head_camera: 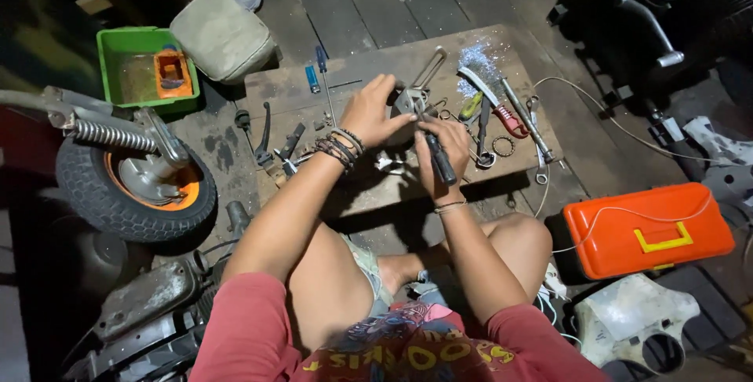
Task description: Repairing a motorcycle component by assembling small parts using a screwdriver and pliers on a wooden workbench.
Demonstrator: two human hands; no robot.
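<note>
I sit cross-legged at a low wooden board (376,68). My left hand (374,111), with bead bracelets on the wrist, presses down on a round grey metal part (409,100) that has a chrome bar sticking out toward the far side. My right hand (443,147) is closed around the black handle of a screwdriver (439,158) whose tip points into that metal part. The part rests on the board between both hands.
Loose tools lie on the board: a blue screwdriver (320,60), wrenches (527,119), a red-handled tool (510,119), a black lever (264,135). A small wheel with an orange hub (137,186) stands left, a green tray (145,64) behind it. An orange toolbox (647,229) sits right.
</note>
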